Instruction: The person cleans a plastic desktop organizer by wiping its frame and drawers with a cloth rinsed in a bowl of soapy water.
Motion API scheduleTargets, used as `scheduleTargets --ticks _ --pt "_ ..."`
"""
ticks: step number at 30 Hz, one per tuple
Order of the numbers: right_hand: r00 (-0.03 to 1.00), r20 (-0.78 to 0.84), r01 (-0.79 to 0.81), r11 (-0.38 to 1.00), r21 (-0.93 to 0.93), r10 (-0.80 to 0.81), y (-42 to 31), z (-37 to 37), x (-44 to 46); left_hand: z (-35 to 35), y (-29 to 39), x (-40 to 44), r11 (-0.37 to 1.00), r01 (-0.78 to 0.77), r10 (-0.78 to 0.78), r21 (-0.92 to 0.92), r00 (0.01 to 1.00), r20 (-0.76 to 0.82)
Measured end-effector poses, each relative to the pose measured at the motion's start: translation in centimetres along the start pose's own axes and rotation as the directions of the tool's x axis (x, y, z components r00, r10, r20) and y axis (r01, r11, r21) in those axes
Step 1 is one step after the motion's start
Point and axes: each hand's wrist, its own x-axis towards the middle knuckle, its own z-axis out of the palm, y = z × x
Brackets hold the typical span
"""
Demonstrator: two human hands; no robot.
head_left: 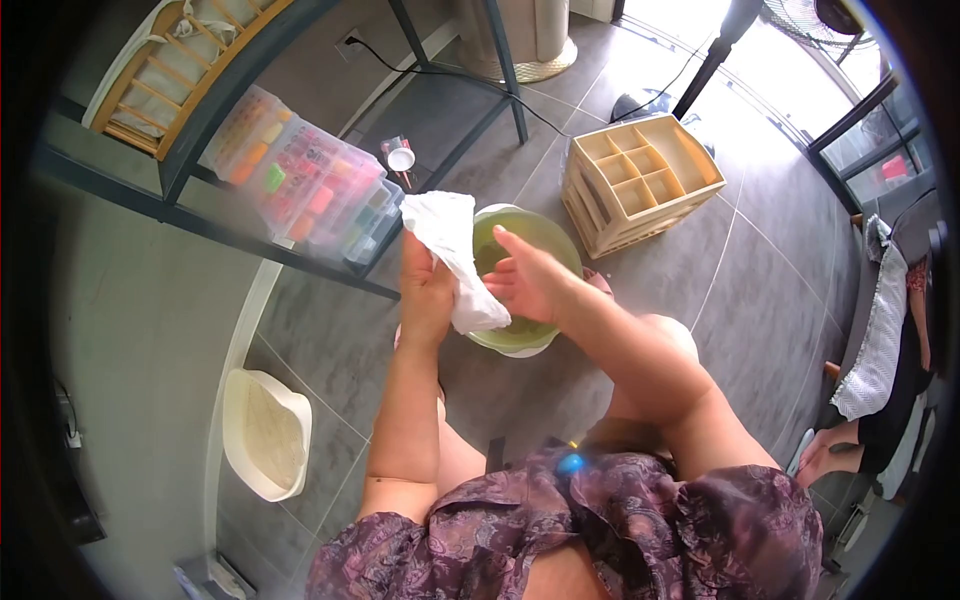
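Cloth [447,250], white and crumpled, is in the left hand [427,292], whose fingers clamp it, over the near-left side of the basin [515,349]. The right hand [527,275] is over the basin, thumb apart from the fingers; whether these touch the cloth, I cannot tell. A box [645,170] stands beyond, to the right

Beige compartment organizer [645,212] on grey tile floor [750,320]. Clear plastic boxes [315,180], coloured contents, at dark metal shelf [110,190]. Cream bin [237,440] near left wall [140,330]. Black cable [545,120] runs from wall outlet [347,45]. Fan [815,20] top right; another person [888,430] at right edge, beside grey-white throw [870,345].
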Motion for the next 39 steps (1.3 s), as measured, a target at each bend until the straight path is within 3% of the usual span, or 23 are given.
scheduleTargets --ticks 2,5,6,9,10,13,16,19,22,24,27,29,30,33,34,35,38,39 --pt "0.950 0.288 -0.163 0.976 0.143 0.117 0.7 0.0 0.4 0.5 -0.5 -0.2 1.000 0.010 -0.010 -0.022 1.000 -0.014" --pt "0.910 0.373 0.108 0.973 0.206 -0.180 0.9 1.4 -1.9 0.3 -1.1 0.0 0.999 -0.047 0.048 0.007 0.997 -0.066" --pt "0.915 0.357 0.135 0.975 0.174 -0.190 0.8 1.2 -1.8 0.2 -1.1 0.1 0.997 -0.077 0.079 0.030 0.993 -0.087" --pt "0.929 0.285 0.207 0.971 0.123 -0.234 0.0 0.1 -1.3 0.3 0.8 0.0 0.988 0.034 0.020 0.150 0.938 -0.346" --pt "0.935 0.245 0.228 0.964 0.136 -0.255 -0.4 -0.1 -1.1 -0.7 0.3 0.0 0.957 0.182 -0.080 0.227 0.916 -0.393" --pt "0.954 0.118 0.257 0.955 0.145 -0.275 -1.1 0.0 -1.8 -1.5 -0.6 0.0 0.898 0.155 0.022 0.412 0.919 -0.394" --pt "0.944 0.056 0.315 0.936 0.156 -0.327 -1.9 -0.6 -1.8 -3.3 -1.0 0.5 0.904 0.078 0.120 0.421 0.898 -0.423" --pt "0.940 0.046 0.328 0.934 0.138 -0.337 -2.8 -2.1 -0.9 -3.6 0.9 0.5 0.902 0.169 0.040 0.397 0.883 -0.467" --pt "0.931 -0.108 0.346 0.938 -0.032 -0.347 -2.3 -1.4 -0.6 -3.5 -0.1 0.5 0.917 0.101 0.055 0.386 0.926 -0.374" --pt "0.946 -0.138 0.282 0.954 -0.100 -0.294 -1.3 -1.3 0.7 -3.0 -0.6 0.4 0.887 0.089 0.058 0.453 0.952 -0.300" --pt "0.951 -0.212 0.171 0.953 -0.249 -0.226 0.1 0.1 0.5 -1.3 -1.1 0.1 0.914 0.037 0.052 0.404 0.977 -0.207" --pt "0.944 -0.264 0.110 0.945 -0.308 -0.196 0.6 0.8 0.3 -1.2 -1.6 0.1 0.969 0.065 -0.024 0.239 0.985 -0.171" --pt "0.965 -0.206 0.091 0.946 -0.312 -0.161 0.6 0.9 0.2 -0.4 -0.8 -0.1 0.987 0.084 -0.065 0.135 0.988 -0.143" --pt "0.993 0.087 0.079 0.997 -0.023 -0.077 1.4 -0.1 1.6 0.8 0.5 -0.5 0.990 0.135 -0.138 -0.031 0.981 -0.137" --pt "0.991 0.128 0.028 0.989 0.142 -0.047 1.7 -0.4 1.9 0.5 0.2 -0.5 0.986 0.159 -0.166 -0.057 0.974 -0.153" --pt "0.991 0.082 0.095 0.986 0.140 -0.107 1.8 -0.3 1.9 0.1 -0.1 -0.4 0.980 0.182 -0.194 -0.083 0.966 -0.169" --pt "0.963 -0.041 0.269 0.951 0.149 -0.266 1.1 -0.1 1.8 -1.4 -1.2 0.0 0.949 0.231 -0.170 0.217 0.949 -0.267" --pt "0.930 -0.118 0.351 0.936 0.009 -0.347 0.8 -0.1 1.8 -1.7 -1.2 0.0 0.917 0.243 -0.163 0.316 0.952 -0.260"
